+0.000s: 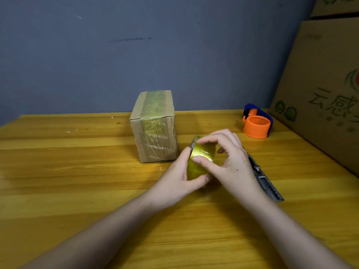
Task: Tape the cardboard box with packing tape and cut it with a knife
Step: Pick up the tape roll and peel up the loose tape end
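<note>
Fingers [196, 178] of the left hand [178, 175] are curling round the tape roll [201, 158], gripping it from below and the near side, while the right hand [229, 162] is pinching the roll's face with thumb and fingertips, apparently feeling for the loose end. Going left to right: open wooden table [68, 171] is lying bare to the left, giving plenty of room; the box [155, 129] is standing upright toward the back, already wearing a strip of tape over its top and front, just beyond the roll and not touching it; the roll is being held just above the table; the knife [266, 179] is lying under and beside the right wrist; an orange dispenser [256, 125] is sitting farther back. The risk I am judging: the wrist is brushing near the knife, so a pull on the tape could knock it toward the table's right edge, or the end could tear narrow or restick. A large carton [320, 94] is walling off the right side.
</note>
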`<state>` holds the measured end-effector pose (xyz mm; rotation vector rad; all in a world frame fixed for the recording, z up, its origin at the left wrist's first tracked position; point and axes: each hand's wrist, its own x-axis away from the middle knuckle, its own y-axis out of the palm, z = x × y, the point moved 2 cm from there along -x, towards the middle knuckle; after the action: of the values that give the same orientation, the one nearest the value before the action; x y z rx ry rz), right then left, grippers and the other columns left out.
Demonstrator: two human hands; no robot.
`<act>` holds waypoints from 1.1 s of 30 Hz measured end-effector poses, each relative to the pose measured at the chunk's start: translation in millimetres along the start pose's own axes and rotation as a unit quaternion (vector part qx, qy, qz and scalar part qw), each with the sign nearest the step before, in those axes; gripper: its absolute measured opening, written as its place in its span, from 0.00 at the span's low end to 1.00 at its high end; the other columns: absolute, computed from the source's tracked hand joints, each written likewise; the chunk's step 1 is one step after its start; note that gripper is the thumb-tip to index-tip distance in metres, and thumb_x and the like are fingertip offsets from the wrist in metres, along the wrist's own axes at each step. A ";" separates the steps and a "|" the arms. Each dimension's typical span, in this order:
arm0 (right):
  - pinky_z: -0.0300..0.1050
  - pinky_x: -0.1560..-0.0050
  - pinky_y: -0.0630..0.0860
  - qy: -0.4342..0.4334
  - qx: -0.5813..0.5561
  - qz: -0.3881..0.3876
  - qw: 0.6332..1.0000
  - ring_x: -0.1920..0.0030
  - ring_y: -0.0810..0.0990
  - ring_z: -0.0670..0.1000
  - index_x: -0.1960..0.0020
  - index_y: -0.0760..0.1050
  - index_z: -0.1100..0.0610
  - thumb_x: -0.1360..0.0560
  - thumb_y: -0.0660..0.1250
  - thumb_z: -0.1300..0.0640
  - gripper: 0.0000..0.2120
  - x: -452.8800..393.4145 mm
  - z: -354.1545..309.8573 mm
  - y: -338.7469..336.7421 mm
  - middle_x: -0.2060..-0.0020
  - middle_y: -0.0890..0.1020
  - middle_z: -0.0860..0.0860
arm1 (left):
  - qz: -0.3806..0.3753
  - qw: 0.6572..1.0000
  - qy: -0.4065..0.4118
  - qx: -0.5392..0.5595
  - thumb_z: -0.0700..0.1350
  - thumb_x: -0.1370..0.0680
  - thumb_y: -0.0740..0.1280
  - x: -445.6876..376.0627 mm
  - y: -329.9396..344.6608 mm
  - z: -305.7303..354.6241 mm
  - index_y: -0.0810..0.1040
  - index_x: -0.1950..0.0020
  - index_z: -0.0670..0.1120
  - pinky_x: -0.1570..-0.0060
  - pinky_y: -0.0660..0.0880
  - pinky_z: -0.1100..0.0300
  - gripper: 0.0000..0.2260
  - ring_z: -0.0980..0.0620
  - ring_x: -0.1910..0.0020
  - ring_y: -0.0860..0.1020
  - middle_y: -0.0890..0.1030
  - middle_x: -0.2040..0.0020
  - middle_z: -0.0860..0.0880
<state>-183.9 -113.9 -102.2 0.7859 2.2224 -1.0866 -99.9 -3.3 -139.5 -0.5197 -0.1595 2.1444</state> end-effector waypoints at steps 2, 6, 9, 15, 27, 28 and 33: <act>0.35 0.48 0.68 -0.038 0.035 0.014 0.999 0.49 0.73 0.44 0.49 0.81 0.51 0.30 0.71 0.49 0.11 1.3 -1.5 0.9 0.52 0.77 0.44 | 0.010 1.000 0.007 -0.005 0.49 0.31 0.70 -0.7 -0.3 0.8 0.69 0.41 0.44 0.40 0.71 0.42 0.22 0.55 0.46 0.73 0.76 0.46 0.43; 0.36 0.49 0.69 -0.071 0.071 0.028 0.995 0.51 0.74 0.48 0.52 0.82 0.54 0.29 0.71 0.50 0.09 2.4 -2.9 2.6 0.52 0.79 0.47 | 0.009 1.000 0.013 -0.007 0.49 0.30 0.69 -0.9 -1.1 1.3 0.69 0.42 0.43 0.40 0.71 0.45 0.20 0.57 0.47 0.72 0.75 0.46 0.43; 0.35 0.49 0.67 -0.060 0.060 0.011 0.996 0.51 0.73 0.48 0.54 0.82 0.54 0.29 0.71 0.49 0.08 -0.9 -3.5 1.1 0.53 0.78 0.46 | 0.001 1.000 0.018 -0.013 0.49 0.30 0.69 -0.5 -2.0 0.8 0.70 0.44 0.46 0.41 0.71 0.49 0.18 0.61 0.48 0.71 0.75 0.51 0.56; 0.30 0.50 0.65 -0.035 0.042 -0.031 0.998 0.51 0.71 0.45 0.58 0.79 0.53 0.31 0.68 0.46 0.10 -8.2 -3.9 -2.1 0.55 0.75 0.43 | -0.010 1.000 0.017 -0.012 0.51 0.30 0.71 -0.5 -2.6 2.4 0.70 0.42 0.51 0.40 0.74 0.45 0.19 0.61 0.47 0.72 0.74 0.53 0.66; 0.40 0.51 0.72 -0.060 0.037 0.017 0.997 0.50 0.74 0.45 0.49 0.80 0.54 0.29 0.71 0.51 0.10 0.4 1.2 -4.0 0.53 0.77 0.45 | -0.019 0.999 0.019 0.028 0.48 0.30 0.71 -1.3 -1.1 2.7 0.70 0.41 0.45 0.50 0.78 0.47 0.20 0.53 0.55 0.77 0.77 0.52 0.51; 0.39 0.51 0.72 -0.072 0.052 0.027 0.996 0.51 0.75 0.46 0.50 0.81 0.55 0.28 0.71 0.52 0.09 1.3 0.8 -2.7 0.53 0.78 0.47 | -0.019 0.999 0.021 0.030 0.47 0.30 0.71 -1.3 -1.3 2.8 0.69 0.42 0.44 0.52 0.78 0.50 0.20 0.53 0.57 0.77 0.76 0.53 0.50; 0.38 0.49 0.70 -0.094 0.078 0.022 0.992 0.52 0.75 0.48 0.53 0.82 0.55 0.28 0.71 0.53 0.07 0.6 0.4 -2.1 0.54 0.79 0.49 | -0.023 0.999 0.028 0.033 0.46 0.29 0.70 -1.6 -1.9 3.7 0.69 0.42 0.48 0.52 0.77 0.54 0.18 0.55 0.55 0.76 0.75 0.53 0.54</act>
<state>-185.8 -115.2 -101.8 0.7603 1.9731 -1.2687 -99.3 -3.2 -135.2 -0.5332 -0.0694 2.0804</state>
